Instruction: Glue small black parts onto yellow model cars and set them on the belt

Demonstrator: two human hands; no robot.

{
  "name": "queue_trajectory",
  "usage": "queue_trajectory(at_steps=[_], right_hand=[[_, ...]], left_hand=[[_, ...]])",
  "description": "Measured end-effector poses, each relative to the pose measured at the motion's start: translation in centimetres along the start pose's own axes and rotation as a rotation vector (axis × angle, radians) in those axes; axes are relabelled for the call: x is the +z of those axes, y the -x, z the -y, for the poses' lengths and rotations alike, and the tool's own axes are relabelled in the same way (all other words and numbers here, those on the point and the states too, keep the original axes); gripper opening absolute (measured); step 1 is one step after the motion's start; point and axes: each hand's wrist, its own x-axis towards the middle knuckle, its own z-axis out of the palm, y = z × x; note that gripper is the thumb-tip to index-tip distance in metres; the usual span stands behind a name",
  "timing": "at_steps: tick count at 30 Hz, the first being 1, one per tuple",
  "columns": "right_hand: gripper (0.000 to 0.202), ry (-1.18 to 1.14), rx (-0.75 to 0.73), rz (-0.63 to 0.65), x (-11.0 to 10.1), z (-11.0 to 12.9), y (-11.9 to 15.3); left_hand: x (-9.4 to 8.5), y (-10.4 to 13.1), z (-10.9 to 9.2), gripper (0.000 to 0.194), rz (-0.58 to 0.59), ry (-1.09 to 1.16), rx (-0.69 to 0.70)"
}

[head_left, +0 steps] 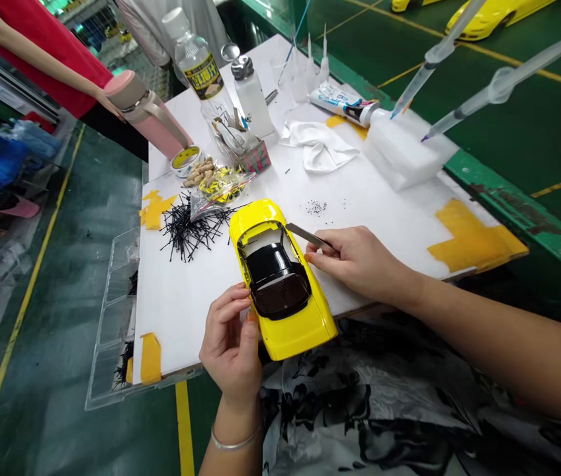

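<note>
My left hand [233, 340] grips the side of a yellow model car body [300, 330] with a black roof and a dark rear window. The body is tilted above the near edge of the white board. Between thumb and fingers, my right hand [354, 261] pinches a pair of metal tweezers [307, 235]. Their tips are at the windshield edge of the car body; whether they hold a small part I cannot tell. A pile of thin black sticks [191, 228] lies beyond the car, and tiny black bits [317, 207] are scattered on the board.
Behind the car are a bag of yellow parts [223, 185], peanuts [200, 172], tape [186, 160], a pink flask [146, 116], a clear bottle [201, 73] and a pump bottle [253, 99]. Two syringes [452, 116] stand in white foam [409, 149]. A person in red [57, 59] stands at left.
</note>
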Motion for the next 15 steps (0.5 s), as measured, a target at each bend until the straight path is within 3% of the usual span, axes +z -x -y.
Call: queue_trajectory(at_steps=[15], right_hand=[[0.018, -0.018, 0.007, -0.014, -0.14, -0.20, -0.04]], left_hand=[[-0.04, 0.01, 0.03, 0.019, 0.004, -0.016, 0.019]])
